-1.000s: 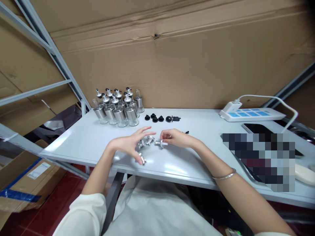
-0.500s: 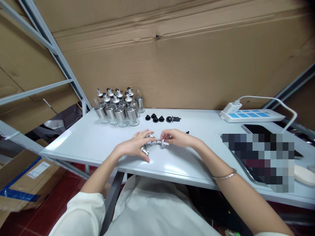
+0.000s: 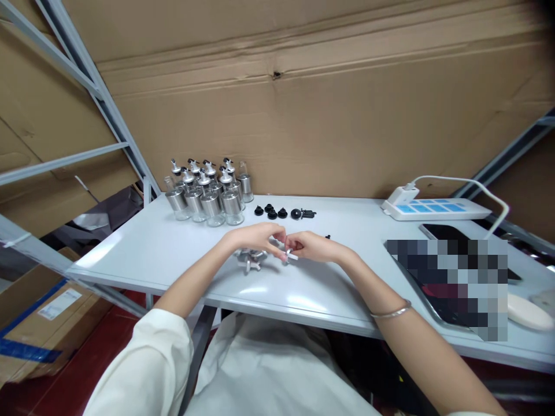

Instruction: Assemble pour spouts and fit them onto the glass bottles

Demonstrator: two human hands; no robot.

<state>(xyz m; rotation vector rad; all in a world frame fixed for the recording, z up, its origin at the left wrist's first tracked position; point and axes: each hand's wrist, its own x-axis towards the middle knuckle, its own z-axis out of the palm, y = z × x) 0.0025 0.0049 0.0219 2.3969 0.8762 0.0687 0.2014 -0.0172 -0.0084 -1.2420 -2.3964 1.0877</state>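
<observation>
My right hand [image 3: 313,247] is closed, its fingertips pinching a silver pourer cap [image 3: 292,255] just above the table. From the left, my left hand [image 3: 258,236] arches over to meet it. Its thumb tip touches the same cap, and its bent fingers reach the right fingertips, partly hiding the grip. Below the left palm lie several loose silver pourer caps [image 3: 250,259], some covered by the hand. Beyond the hands sit several small black stoppers [image 3: 272,213], next to a round black part [image 3: 296,214] and some thin black pieces [image 3: 308,214].
Glass bottles with steel sleeves [image 3: 211,205], most topped by pourers, stand at the back left. To the right are a white power strip [image 3: 437,209] with a charger cable, a dark phone [image 3: 446,232] and a blurred-out flat item [image 3: 446,286]. A cardboard sheet [image 3: 303,127] backs the table.
My left hand has left the loose caps, moving right and turning so its thumb meets the cap in my right hand. The right hand stays nearly in place.
</observation>
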